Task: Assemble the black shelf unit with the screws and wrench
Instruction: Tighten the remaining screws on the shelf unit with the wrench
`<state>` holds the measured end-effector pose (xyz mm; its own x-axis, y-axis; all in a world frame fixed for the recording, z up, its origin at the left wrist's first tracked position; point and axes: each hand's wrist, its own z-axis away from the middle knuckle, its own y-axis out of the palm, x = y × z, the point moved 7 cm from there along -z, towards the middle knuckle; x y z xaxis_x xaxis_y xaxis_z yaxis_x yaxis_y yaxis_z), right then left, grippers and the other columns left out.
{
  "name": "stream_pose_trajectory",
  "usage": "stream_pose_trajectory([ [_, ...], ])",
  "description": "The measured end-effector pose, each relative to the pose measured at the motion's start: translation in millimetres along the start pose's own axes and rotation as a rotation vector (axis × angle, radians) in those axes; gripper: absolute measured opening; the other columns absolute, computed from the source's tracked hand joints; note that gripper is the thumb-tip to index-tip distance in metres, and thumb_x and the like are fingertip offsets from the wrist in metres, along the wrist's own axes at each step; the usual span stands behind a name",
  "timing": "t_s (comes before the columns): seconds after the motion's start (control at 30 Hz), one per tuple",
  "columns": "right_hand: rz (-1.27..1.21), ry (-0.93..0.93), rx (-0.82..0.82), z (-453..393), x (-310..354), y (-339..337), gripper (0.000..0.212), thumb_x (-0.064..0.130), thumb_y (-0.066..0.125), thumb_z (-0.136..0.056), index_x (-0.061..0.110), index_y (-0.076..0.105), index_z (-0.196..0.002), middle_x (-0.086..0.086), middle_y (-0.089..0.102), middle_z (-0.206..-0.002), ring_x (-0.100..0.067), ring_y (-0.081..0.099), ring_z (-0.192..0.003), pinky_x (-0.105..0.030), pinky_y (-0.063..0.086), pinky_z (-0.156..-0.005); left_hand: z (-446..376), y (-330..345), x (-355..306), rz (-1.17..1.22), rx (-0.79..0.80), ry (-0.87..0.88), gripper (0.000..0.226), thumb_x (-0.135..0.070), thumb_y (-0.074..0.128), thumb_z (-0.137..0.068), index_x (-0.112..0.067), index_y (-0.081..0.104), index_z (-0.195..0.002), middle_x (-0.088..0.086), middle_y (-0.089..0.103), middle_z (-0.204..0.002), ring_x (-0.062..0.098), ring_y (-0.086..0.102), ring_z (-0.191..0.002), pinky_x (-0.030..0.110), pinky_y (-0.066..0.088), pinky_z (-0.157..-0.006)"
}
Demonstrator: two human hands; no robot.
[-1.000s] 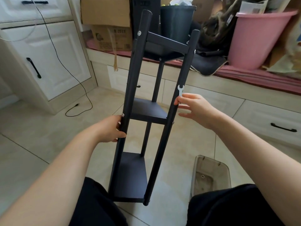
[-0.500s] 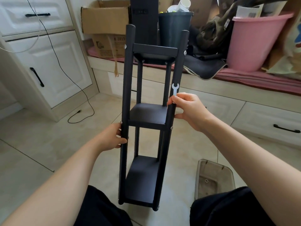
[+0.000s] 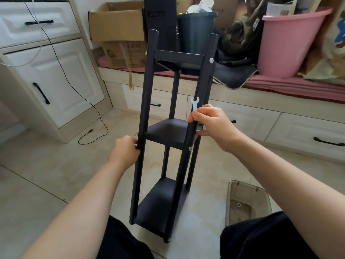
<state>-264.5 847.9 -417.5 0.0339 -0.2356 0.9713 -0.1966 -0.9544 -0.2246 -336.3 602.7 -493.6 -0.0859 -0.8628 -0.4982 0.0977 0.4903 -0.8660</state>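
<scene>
upright on tiled floor (image 3: 46,165) between the knees: black shelf unit (image 3: 166,131), three shelves, four round posts, leaning slightly. left hand (image 3: 126,152) curled round front left post at middle-shelf height. right hand (image 3: 211,126) gripping front right post just above middle shelf, small pale wrench (image 3: 195,103) pinched against it, open end up. hands apart, one on each side. silver screws (image 3: 211,60) visible at top and middle joints. clear plastic tray (image 3: 246,200) on floor just right of base. pink bucket (image 3: 287,43), cardboard box (image 3: 117,25) on bench behind.
</scene>
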Motion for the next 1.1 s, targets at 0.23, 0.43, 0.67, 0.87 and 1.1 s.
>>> stream_pose_trajectory([
  [0.23, 0.014, -0.036, 0.054, -4.7, 6.3, 16.3, 0.025, 0.020, 0.059, -0.097, 0.010, 0.071, -0.076, -0.002, 0.047, -0.105, -0.019, 0.058, -0.103, -0.023, 0.059, -0.072, 28.9, 19.0, -23.7, 0.343, 0.309, -0.036, 0.023, -0.012, 0.077, -0.087, -0.016, 0.067, -0.107, 0.000, 0.073, -0.095, 0.015, 0.074, -0.081, 0.031, 0.061, -0.074],
  [0.43, -0.020, -0.036, 0.074, -3.1, 9.9, 28.9, 0.024, 0.017, 0.059, -0.097, 0.008, 0.071, -0.077, -0.004, 0.047, -0.108, -0.021, 0.058, -0.108, -0.032, 0.061, -0.079, 42.4, 58.4, -50.9, 0.214, 0.502, 0.152, 0.035, -0.031, 0.076, -0.088, -0.018, 0.060, -0.116, 0.002, 0.067, -0.109, 0.019, 0.067, -0.101, 0.035, 0.060, -0.084],
  [0.67, -0.014, -0.047, 0.040, -3.3, 14.6, 31.7, 0.025, 0.018, 0.057, -0.098, 0.012, 0.071, -0.079, -0.005, 0.047, -0.110, -0.018, 0.060, -0.104, -0.032, 0.061, -0.084, 32.3, 55.9, -45.3, 0.162, 0.401, 0.155, 0.018, -0.028, 0.069, -0.095, -0.015, 0.062, -0.104, 0.001, 0.065, -0.093, 0.017, 0.064, -0.082, 0.029, 0.055, -0.073],
  [0.87, -0.127, -0.002, 0.116, -7.4, 13.1, 34.9, 0.023, 0.021, 0.057, -0.098, 0.016, 0.074, -0.083, -0.004, 0.066, -0.107, -0.015, 0.066, -0.104, -0.033, 0.059, -0.087, 35.6, 51.0, -46.0, 0.121, 0.320, 0.180, 0.020, -0.026, 0.065, -0.098, -0.013, 0.059, -0.111, 0.006, 0.065, -0.107, 0.023, 0.063, -0.094, 0.032, 0.053, -0.081],
  [1.1, -0.128, -0.051, 0.072, -9.8, 18.9, 28.0, 0.028, 0.019, 0.058, -0.098, 0.020, 0.074, -0.075, -0.003, 0.069, -0.098, -0.008, 0.070, -0.093, -0.023, 0.058, -0.072, 43.0, 54.8, -55.7, 0.202, 0.308, 0.221, 0.031, -0.023, 0.065, -0.098, -0.014, 0.055, -0.126, -0.006, 0.057, -0.097, 0.023, 0.061, -0.095, 0.035, 0.055, -0.086],
])
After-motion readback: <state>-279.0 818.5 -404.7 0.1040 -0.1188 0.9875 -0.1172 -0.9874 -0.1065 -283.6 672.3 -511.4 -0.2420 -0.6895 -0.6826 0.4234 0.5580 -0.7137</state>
